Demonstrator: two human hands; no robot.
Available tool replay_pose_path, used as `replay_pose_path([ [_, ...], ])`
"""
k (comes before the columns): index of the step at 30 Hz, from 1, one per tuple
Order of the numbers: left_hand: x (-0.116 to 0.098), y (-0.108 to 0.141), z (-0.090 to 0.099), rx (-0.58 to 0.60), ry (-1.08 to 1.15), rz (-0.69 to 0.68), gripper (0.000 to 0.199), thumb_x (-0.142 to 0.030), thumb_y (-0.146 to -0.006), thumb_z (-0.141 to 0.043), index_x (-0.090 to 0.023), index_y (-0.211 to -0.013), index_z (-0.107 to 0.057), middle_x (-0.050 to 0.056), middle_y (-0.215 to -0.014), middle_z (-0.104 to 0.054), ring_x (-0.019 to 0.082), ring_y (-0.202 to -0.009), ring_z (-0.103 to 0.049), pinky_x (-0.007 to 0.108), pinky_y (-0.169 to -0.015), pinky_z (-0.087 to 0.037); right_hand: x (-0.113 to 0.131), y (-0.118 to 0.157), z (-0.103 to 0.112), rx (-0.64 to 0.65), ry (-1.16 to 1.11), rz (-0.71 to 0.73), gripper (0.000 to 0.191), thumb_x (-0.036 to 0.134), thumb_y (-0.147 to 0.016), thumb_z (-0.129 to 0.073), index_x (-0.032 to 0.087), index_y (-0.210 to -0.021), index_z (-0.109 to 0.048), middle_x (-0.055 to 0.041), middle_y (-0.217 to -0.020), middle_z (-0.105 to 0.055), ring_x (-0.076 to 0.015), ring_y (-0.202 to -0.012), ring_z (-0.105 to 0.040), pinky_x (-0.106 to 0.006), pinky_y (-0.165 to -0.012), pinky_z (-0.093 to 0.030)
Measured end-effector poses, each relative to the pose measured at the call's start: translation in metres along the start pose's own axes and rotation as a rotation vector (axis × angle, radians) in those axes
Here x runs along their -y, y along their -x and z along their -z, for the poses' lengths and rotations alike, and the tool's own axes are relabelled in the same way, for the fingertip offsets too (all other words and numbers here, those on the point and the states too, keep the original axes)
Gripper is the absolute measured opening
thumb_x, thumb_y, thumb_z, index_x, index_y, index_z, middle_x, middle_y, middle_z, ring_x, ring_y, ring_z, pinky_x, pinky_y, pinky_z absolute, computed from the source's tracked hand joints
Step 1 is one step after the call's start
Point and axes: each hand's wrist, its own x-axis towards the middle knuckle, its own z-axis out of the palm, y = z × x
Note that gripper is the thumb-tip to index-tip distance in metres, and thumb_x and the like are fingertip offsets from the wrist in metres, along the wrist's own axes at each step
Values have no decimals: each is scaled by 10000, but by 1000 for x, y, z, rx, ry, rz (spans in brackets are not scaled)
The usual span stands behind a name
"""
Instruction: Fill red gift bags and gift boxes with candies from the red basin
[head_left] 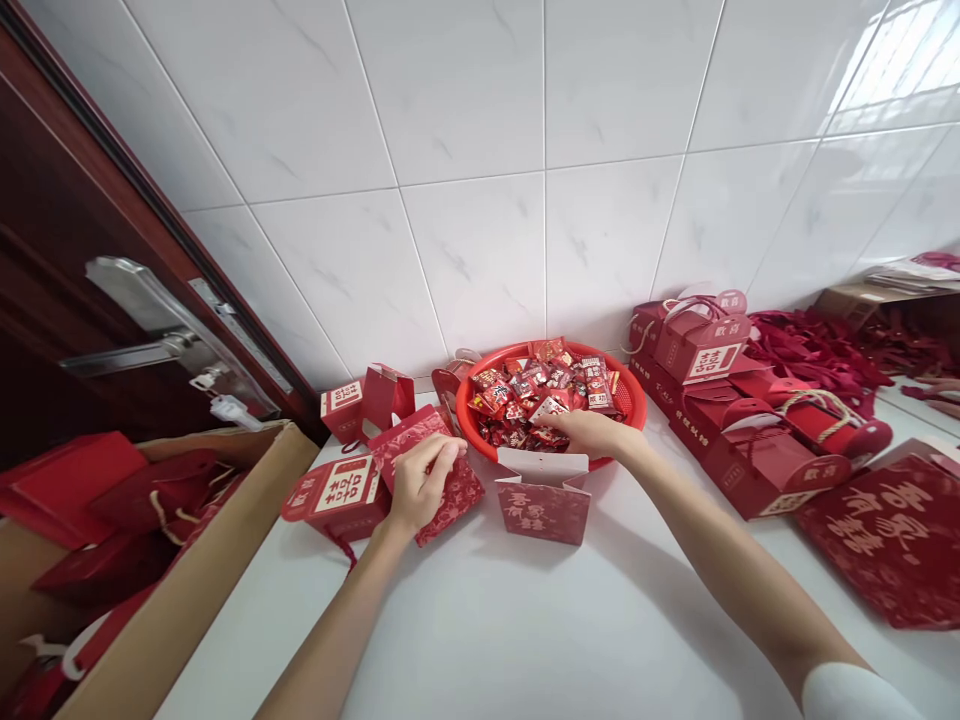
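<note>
My right hand reaches into a round red plastic basket heaped with wrapped candies. Its fingers are together on a small red and white wrapped candy, with the fingertips partly hidden. My left hand is closed, thumb against the curled fingers; what it may hold is too small to make out. Close behind it leans a red floral-patterned paper bag. In front of the basket, between my hands, stands an upright red paper bag with gold characters and an open top with a pale inside.
Red gift boxes stand at the left, and more boxes are stacked at the right by dark red ribbons. A flat red bag lies far right. A cardboard carton of red boxes sits lower left, beside a door handle.
</note>
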Motion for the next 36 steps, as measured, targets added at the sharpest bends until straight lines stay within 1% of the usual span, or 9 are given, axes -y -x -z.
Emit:
replay_pose_path([
  [3,-16,-10,-9,-27,161,81,306,-371,-939,-514,-183,-856,-741,41,-805,-731,153,-635,-602,285,-661,-510,0,-5,-3,-52,50,38,583,214,-790,-681,267,-1369,-628,-107,-1227,-714,-315,-1089,-666,-308,-794,-452],
  [6,-30,-23,-19,75,306,152,303,-409,-918,-551,-180,-875,-744,54,-849,-745,170,-699,-635,300,-714,-532,-6,-9,-4,-132,28,42,345,208,-743,-706,240,-1084,-750,-68,-1024,-743,-264,-933,-675,-277,-712,-414],
  [12,-31,-47,-35,318,375,275,345,-477,-852,-608,-167,-913,-747,76,-933,-763,219,-865,-688,343,-842,-548,-34,-13,-4,-246,-503,117,189,226,-652,-696,181,-836,-697,57,-603,-564,-150,-627,-541,-256,-621,-381],
  [15,-21,-58,-44,407,327,320,343,-465,-819,-641,-169,-950,-753,83,-982,-764,242,-925,-694,367,-873,-540,-42,-11,-4,-366,-800,115,204,297,-612,-741,174,-740,-641,48,-626,-561,-154,-652,-539,-269,-632,-414],
  [19,-9,-71,-60,494,257,363,306,-385,-756,-729,-180,-982,-754,79,-1000,-762,247,-948,-691,367,-871,-535,-44,-9,-4,-523,-1022,16,298,311,-534,-821,185,-729,-635,21,-702,-619,-183,-735,-582,-295,-684,-466],
  [23,-10,-78,-76,569,289,401,411,-395,-747,-772,-163,-1082,-720,71,-950,-749,229,-903,-683,335,-809,-537,-44,-8,-5,-527,-1195,72,356,378,-534,-863,180,-737,-647,19,-708,-648,-186,-731,-617,-318,-706,-508],
  [26,-15,-80,-84,606,312,393,391,-443,-761,-770,-153,-1017,-714,56,-908,-736,208,-849,-666,307,-750,-528,-43,-6,-4,-482,-1233,100,395,394,-520,-893,178,-756,-661,27,-707,-662,-170,-705,-624,-306,-692,-517],
  [30,-15,-79,-88,583,394,414,339,-403,-732,-789,-142,-928,-700,50,-874,-732,198,-818,-653,301,-728,-522,-40,-3,-2,-434,-1307,126,403,394,-514,-918,174,-734,-662,13,-749,-695,-155,-718,-639,-271,-671,-526],
  [36,-13,-80,-84,337,465,565,225,-321,-685,-766,-165,-750,-617,-5,-745,-657,167,-767,-623,271,-684,-510,-41,-5,-3,-432,-1515,50,407,405,-528,-931,187,-775,-691,-18,-833,-687,-198,-780,-678,-323,-629,-617],
])
